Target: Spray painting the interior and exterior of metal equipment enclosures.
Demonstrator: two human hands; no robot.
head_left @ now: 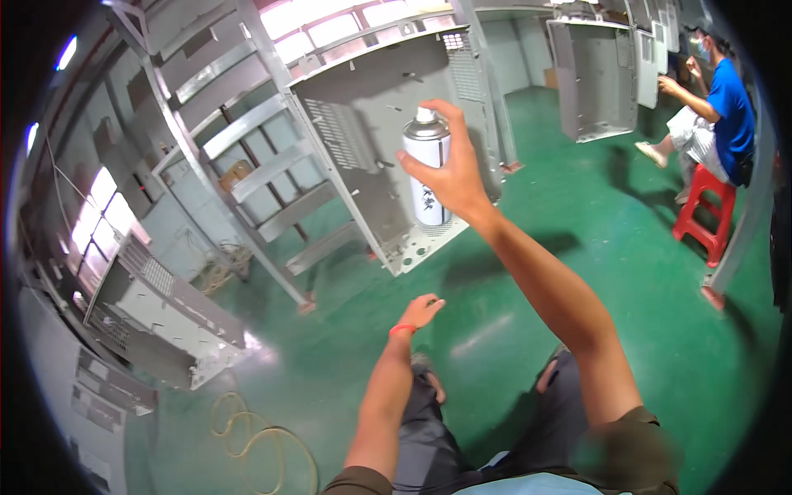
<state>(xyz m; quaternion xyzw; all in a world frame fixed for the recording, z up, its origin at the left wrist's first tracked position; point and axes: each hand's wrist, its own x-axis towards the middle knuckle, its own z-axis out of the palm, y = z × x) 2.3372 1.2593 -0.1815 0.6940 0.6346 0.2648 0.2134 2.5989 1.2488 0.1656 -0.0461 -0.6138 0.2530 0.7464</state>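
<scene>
The left sleeve (360,481) is short and dark brown, and only a small part shows at the lower edge; the right sleeve (634,450) has the same colour and is partly blurred. Around the left wrist (401,336) there is a thin band (403,327) of bright red. The trousers (427,452) are dark grey with soft folds, and a light blue cloth (536,485) shows at the front of the body.
</scene>
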